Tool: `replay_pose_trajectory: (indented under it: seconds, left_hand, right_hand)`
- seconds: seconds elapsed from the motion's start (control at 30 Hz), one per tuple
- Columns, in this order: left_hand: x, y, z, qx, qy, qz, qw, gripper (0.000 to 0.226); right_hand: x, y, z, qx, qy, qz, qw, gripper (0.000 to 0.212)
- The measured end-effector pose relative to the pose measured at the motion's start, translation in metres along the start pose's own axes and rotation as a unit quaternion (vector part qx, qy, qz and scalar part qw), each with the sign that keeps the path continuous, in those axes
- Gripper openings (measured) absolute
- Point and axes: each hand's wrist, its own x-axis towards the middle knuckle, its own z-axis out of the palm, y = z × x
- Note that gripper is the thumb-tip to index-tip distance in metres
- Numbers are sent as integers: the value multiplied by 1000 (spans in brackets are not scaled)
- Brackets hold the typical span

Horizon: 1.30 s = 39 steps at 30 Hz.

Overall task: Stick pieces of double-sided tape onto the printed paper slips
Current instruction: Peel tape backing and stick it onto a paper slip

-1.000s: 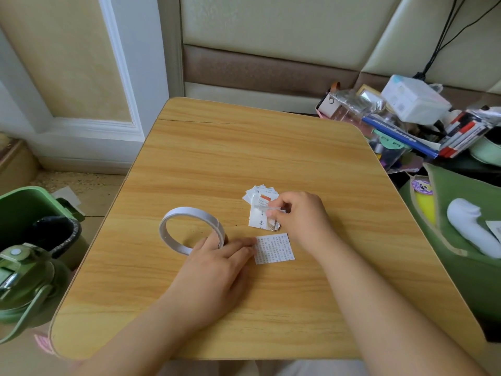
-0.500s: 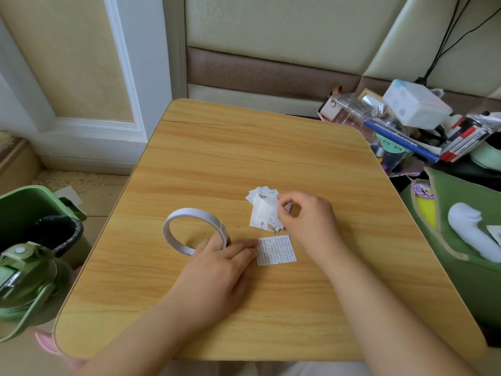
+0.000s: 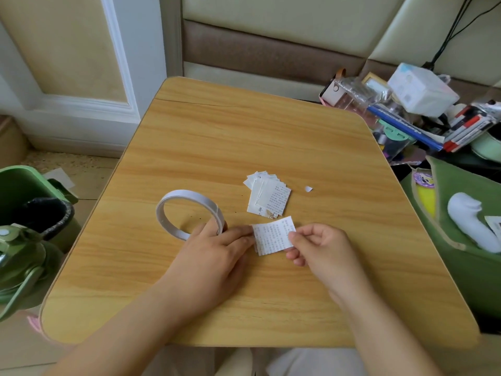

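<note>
On the wooden worktop (image 3: 244, 137), the right hand (image 3: 322, 248) pinches the right edge of a printed paper slip (image 3: 273, 234) between thumb and forefinger, while the left hand (image 3: 214, 253) lies flat with straight fingers touching the slip's left edge. The roll of double-sided tape (image 3: 189, 213) stands just beside the left hand, its near rim against the thumb. A stack of further slips (image 3: 268, 196) lies just beyond, with a tiny white scrap (image 3: 308, 188) to its right.
</note>
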Motion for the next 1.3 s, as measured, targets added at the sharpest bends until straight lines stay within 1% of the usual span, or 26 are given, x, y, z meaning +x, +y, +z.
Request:
replay_pose_trajectory:
  seconds: [0.17, 0.3, 0.63, 0.9, 0.97, 1.1, 1.17, 1.23, 1.3]
  left_hand:
    - [0, 1, -1, -9, -2, -6, 1000, 36]
    - [-1, 1, -2, -11, -5, -10, 1000, 36]
    - [-1, 3, -3, -10, 1, -22, 1000, 28]
    - [-1, 1, -2, -5, -19, -18, 1000, 34]
    - [0, 0, -2, -6, -28, -23, 999, 35]
    - [1, 2, -5, -3, -32, -30, 999, 36]
    - [2, 2, -6, 0, -30, -28, 999, 37]
    - [2, 2, -7, -1, -33, -27, 999, 37]
    - [2, 2, -7, -4, -35, -29, 999, 37]
  right_hand:
    - [-1, 2, 10, -71, 60, -38, 995, 14]
    - [-3, 4, 14, -83, 82, -45, 992, 15]
    - [-2, 5, 16, -88, 87, -39, 992, 14]
    - [-1, 8, 17, -84, 90, -50, 991, 16]
    - [-3, 7, 17, -99, 94, -63, 989, 16]
    - [-10, 5, 19, -179, 126, -120, 968, 14]
    - [-12, 5, 22, -182, 119, -114, 969, 13]
    - [-13, 3, 24, -185, 90, -92, 974, 9]
    - [-14, -4, 23, -185, 59, -71, 978, 9]
